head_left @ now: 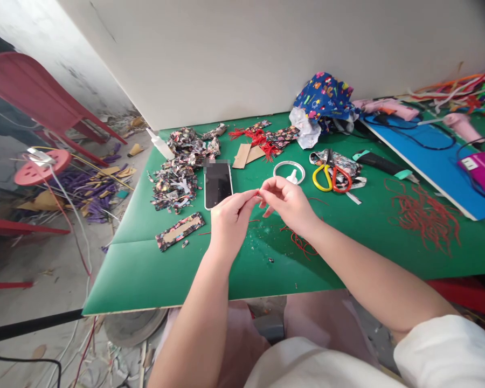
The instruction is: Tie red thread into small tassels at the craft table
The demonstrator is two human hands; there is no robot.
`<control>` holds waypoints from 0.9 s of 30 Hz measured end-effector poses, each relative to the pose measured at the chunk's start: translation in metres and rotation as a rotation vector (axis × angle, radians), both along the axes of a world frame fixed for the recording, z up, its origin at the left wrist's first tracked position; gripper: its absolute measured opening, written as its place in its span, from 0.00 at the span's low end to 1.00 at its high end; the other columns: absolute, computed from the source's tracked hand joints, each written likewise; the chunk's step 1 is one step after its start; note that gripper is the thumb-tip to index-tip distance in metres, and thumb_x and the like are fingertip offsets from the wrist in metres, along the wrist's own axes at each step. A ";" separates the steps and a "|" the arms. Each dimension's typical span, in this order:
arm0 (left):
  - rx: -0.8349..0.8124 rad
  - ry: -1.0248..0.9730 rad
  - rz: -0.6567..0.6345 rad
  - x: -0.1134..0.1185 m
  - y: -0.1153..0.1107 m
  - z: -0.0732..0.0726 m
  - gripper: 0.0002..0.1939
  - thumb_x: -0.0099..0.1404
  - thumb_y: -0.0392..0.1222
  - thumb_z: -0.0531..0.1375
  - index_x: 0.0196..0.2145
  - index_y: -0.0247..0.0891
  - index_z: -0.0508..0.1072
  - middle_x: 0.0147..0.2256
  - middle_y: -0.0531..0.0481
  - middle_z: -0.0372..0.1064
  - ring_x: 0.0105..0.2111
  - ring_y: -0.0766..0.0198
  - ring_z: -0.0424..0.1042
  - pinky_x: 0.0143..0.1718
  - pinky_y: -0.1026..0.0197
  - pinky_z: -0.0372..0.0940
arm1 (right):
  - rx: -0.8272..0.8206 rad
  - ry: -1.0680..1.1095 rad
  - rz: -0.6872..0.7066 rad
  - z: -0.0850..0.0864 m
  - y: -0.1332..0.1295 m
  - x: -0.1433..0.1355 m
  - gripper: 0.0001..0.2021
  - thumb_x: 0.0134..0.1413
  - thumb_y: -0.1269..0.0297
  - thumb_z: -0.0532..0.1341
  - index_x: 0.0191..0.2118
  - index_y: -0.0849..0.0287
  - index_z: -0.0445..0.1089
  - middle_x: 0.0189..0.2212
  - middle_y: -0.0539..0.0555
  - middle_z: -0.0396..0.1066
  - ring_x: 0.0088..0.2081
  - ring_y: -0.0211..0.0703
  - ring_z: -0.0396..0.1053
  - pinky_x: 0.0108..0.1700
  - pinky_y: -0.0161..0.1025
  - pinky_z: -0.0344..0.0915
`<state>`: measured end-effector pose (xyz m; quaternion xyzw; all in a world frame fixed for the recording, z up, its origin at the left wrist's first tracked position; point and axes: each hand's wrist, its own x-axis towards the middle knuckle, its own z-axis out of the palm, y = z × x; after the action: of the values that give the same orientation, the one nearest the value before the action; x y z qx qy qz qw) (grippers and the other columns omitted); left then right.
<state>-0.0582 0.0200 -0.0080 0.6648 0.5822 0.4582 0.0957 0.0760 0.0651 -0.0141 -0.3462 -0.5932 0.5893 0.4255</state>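
Note:
Over the middle of the table, my left hand (231, 218) and my right hand (288, 203) meet fingertip to fingertip. Both are closed in a pinch on a thin red cord (257, 193), of which only a little shows between them. More loose red cords (301, 242) lie under my right wrist. Left of my left hand is a flat strip covered in dark floral fabric (180, 230), with a bare tan middle. A phone (218, 186) lies just beyond my left hand. Beyond my right hand are a white ring (290, 164) and a small white nozzle (293, 177).
Floral fabric scraps (178, 172) and a white bottle (160, 144) lie at left on the green table (145, 280). Scissors (331, 175), a black-and-teal cutter (383, 165), a red cord heap (424, 215) and a blue board (420, 167) are at right. A pink glue gun (392, 108) lies behind.

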 end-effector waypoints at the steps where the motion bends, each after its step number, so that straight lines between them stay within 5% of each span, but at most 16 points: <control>1: -0.002 0.000 0.011 0.001 0.000 0.000 0.09 0.62 0.41 0.57 0.35 0.39 0.77 0.30 0.51 0.76 0.29 0.68 0.73 0.32 0.66 0.65 | 0.019 -0.013 -0.010 -0.001 0.000 0.000 0.09 0.50 0.58 0.60 0.31 0.57 0.63 0.24 0.48 0.64 0.27 0.35 0.65 0.22 0.32 0.69; 19: 0.171 0.096 0.198 0.008 0.001 -0.011 0.11 0.61 0.41 0.56 0.24 0.37 0.71 0.22 0.53 0.70 0.23 0.70 0.65 0.27 0.68 0.59 | 0.212 -0.205 -0.028 -0.004 -0.005 -0.002 0.09 0.53 0.58 0.57 0.33 0.58 0.65 0.27 0.49 0.64 0.29 0.35 0.64 0.26 0.32 0.67; 27: -0.015 -0.395 0.243 0.008 0.001 -0.004 0.13 0.61 0.47 0.56 0.25 0.37 0.73 0.20 0.53 0.69 0.22 0.70 0.66 0.25 0.67 0.60 | 0.181 -0.174 0.005 -0.002 -0.007 -0.001 0.08 0.55 0.58 0.55 0.34 0.57 0.63 0.27 0.49 0.63 0.28 0.35 0.65 0.24 0.32 0.65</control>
<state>-0.0499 0.0205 -0.0116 0.4866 0.6310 0.5835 0.1570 0.0746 0.0577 -0.0165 -0.3548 -0.6796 0.5020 0.4003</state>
